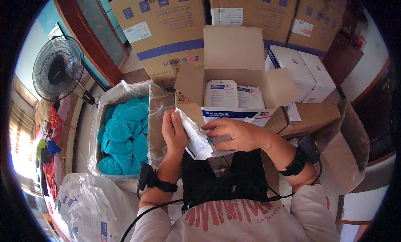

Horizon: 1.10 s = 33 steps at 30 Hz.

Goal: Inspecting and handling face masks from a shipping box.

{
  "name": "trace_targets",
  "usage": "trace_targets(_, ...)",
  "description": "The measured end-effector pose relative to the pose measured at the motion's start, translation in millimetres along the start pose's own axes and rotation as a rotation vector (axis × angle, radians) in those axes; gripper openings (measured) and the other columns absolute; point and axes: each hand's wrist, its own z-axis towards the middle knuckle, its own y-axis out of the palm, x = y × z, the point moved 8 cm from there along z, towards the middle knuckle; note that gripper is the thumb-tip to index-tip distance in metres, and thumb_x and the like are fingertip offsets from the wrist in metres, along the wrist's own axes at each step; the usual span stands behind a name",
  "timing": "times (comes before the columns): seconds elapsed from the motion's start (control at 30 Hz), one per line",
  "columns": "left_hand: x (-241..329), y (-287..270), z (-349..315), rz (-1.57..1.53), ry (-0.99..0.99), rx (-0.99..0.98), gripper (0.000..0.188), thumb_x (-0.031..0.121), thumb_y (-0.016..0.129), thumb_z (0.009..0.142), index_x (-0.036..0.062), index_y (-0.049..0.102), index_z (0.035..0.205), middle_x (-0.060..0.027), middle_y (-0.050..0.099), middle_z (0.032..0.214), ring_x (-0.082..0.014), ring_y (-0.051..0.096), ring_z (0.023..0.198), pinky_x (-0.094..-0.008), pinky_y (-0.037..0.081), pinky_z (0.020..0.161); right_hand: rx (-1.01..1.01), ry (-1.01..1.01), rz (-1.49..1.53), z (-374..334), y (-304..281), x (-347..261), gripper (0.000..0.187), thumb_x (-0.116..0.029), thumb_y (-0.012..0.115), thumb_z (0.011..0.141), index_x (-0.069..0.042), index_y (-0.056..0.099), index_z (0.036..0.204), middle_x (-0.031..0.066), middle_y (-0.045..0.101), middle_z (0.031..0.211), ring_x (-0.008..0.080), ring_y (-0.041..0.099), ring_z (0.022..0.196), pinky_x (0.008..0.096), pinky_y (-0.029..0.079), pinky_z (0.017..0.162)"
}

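A white printed pouch (195, 137) is held tilted in front of my body. My left hand (173, 131) is closed on its left edge, thumb on the near face. At the pouch's right-hand end, my right hand (238, 134) has its fingers bent around the opening. A small bit of teal face mask (210, 140) shows by those fingertips; the rest of it is hidden by the pouch and hand. To the left, many teal face masks (123, 133) lie heaped in a plastic-lined carton (161, 117). Just beyond my hands stands an open carton (190, 85) with filled white pouches (221, 94) inside.
Tall brown cartons (167, 33) line the back. White boxes (307, 73) sit on a brown carton (313, 117) at right, near an open lined carton (342, 150). A fan (58, 69) stands far left. Clear plastic bags (90, 204) lie at lower left.
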Motion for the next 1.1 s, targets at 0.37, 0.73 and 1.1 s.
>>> trace_targets(0.37, 0, 9, -4, 0.071, 0.023, 0.012, 0.018, 0.015, 0.037, 0.086, 0.0013, 0.048, 0.082, -0.0079, 0.050, 0.067, -0.0138, 0.045, 0.060, -0.0260, 0.037, 0.055, 0.648, 0.399, 0.468, -6, -26, 52, 0.026, -0.025, 0.052, 0.080, -0.001, 0.055, 0.088, 0.0077, 0.055, 0.087, 0.0172, 0.053, 0.081, 0.0277, 0.041, 0.072)
trace_targets(0.73, -14, -27, 6, -0.039, -0.004, 0.167, 0.020, 0.017, 0.036, 0.087, 0.0032, 0.046, 0.078, -0.0004, 0.043, 0.068, -0.0081, 0.037, 0.063, -0.0227, 0.034, 0.056, 0.491, 0.116, 0.680, -38, -104, 21, 0.020, -0.023, 0.049, 0.082, -0.006, 0.052, 0.092, 0.0023, 0.054, 0.079, 0.0144, 0.053, 0.070, 0.0283, 0.045, 0.065)
trace_targets(1.1, -8, -28, -3, -0.021, 0.047, 0.180, 0.016, 0.014, 0.039, 0.085, 0.0019, 0.049, 0.082, -0.0031, 0.047, 0.069, -0.0090, 0.043, 0.063, -0.0228, 0.036, 0.057, 0.169, 0.278, -0.058, -4, 9, 9, 0.022, -0.023, 0.048, 0.081, -0.007, 0.055, 0.094, 0.0147, 0.058, 0.073, 0.0309, 0.057, 0.068, 0.0357, 0.045, 0.060)
